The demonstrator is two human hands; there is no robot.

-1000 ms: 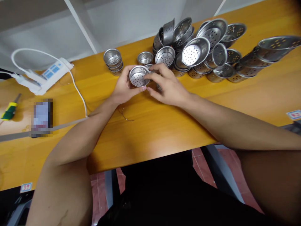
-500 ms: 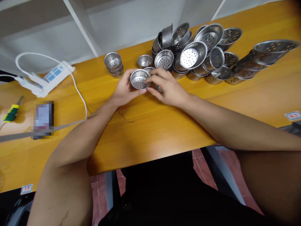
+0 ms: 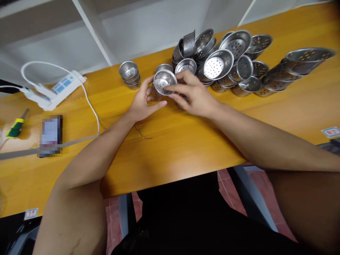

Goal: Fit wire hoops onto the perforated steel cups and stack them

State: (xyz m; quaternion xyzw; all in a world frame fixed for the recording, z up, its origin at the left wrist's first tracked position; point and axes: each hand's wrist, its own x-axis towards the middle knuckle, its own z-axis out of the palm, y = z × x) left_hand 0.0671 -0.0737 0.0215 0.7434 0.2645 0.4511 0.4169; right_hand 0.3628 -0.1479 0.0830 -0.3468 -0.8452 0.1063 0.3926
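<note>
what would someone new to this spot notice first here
Probably the crowd of shiny metal cups with holes in them, heaped toward the back of the orange table, one catching a bright glare. Next, the two bare hands: the right hand has its fingers on a small cup, with the left hand close beside it. Off to the left, a white power strip stands out above a blurred-out phone.
</note>
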